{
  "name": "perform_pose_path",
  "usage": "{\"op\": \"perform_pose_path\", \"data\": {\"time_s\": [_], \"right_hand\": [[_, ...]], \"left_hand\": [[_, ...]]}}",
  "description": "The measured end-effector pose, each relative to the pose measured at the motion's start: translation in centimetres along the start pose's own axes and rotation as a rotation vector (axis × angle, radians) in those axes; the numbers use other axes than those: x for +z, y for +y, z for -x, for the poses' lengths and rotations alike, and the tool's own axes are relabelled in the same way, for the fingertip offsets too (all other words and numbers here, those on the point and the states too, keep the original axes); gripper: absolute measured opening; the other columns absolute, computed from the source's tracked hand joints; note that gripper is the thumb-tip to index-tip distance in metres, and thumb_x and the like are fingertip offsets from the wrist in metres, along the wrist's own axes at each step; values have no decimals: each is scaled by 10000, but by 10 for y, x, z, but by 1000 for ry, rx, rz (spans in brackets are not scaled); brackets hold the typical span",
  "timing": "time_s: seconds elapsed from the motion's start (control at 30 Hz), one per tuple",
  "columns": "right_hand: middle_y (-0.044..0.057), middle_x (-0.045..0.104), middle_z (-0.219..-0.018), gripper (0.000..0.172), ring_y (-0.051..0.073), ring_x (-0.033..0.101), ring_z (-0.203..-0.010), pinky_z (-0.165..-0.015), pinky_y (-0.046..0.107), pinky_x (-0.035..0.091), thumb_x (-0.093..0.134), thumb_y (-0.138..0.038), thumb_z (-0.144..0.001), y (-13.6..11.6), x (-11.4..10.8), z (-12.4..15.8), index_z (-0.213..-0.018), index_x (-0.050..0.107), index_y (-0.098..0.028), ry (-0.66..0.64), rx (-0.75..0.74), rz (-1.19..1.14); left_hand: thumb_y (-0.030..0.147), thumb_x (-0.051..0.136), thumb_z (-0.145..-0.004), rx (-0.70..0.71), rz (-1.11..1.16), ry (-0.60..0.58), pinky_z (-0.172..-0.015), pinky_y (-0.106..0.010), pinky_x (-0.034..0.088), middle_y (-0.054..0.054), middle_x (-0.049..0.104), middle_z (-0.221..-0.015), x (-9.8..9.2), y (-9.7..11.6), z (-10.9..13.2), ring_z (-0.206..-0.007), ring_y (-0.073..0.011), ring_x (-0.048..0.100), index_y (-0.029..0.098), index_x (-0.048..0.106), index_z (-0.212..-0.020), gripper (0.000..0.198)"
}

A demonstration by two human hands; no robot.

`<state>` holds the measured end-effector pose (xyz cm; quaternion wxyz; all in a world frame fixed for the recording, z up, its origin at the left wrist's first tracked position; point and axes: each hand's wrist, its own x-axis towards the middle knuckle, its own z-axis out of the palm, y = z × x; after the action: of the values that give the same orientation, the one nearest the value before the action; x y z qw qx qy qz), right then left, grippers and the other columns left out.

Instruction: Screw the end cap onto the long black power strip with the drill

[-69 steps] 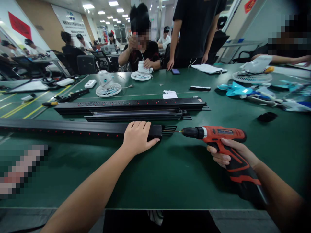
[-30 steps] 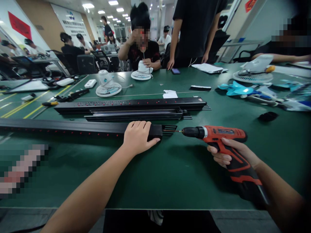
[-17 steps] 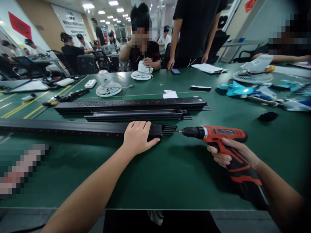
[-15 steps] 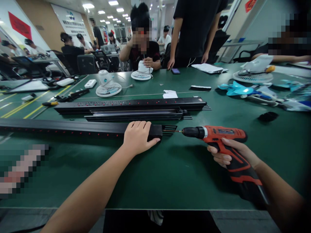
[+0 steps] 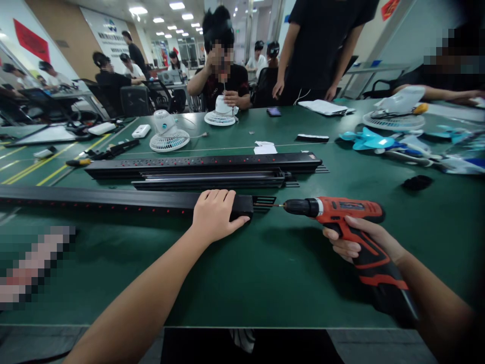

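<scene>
My left hand (image 5: 214,215) is wrapped over the right end of a long black bar (image 5: 113,198) with a row of red dots along its side. Its thumb presses near the bar's end. A slotted metal bracket (image 5: 265,201) sticks out from that end. In my right hand (image 5: 364,240) is an orange and black cordless drill (image 5: 352,207), held by its handle with the index finger by the trigger. The drill's long thin bit points left and reaches to the bar's end face; whether it sits in a screw there is too small to tell.
Behind lie another dotted black bar (image 5: 212,163) and a narrower black rail (image 5: 212,181). Farther back stand white fans (image 5: 169,139), one handled by a person across the table. Blue fan blades (image 5: 373,139) and a black clump (image 5: 417,182) lie right.
My hands, the drill and the bar stay in place. The standing person in black across the table has shifted right.
</scene>
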<state>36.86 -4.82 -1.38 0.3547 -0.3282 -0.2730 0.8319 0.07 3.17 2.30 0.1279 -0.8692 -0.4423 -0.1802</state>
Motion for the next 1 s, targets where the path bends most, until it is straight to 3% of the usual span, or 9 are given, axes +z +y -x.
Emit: {"op": "perform_pose_path", "data": {"time_s": [1.0], "right_hand": [[-32, 403, -532, 367, 118, 382, -472, -489, 224, 469, 581, -501, -881, 2, -1, 1, -859, 659, -143, 11, -10, 3]], "left_hand": [[650, 540, -852, -4, 6, -11, -949, -448, 405, -125, 675, -1079, -2, 1, 0, -1027, -307, 608, 160, 595, -1174, 589]]}}
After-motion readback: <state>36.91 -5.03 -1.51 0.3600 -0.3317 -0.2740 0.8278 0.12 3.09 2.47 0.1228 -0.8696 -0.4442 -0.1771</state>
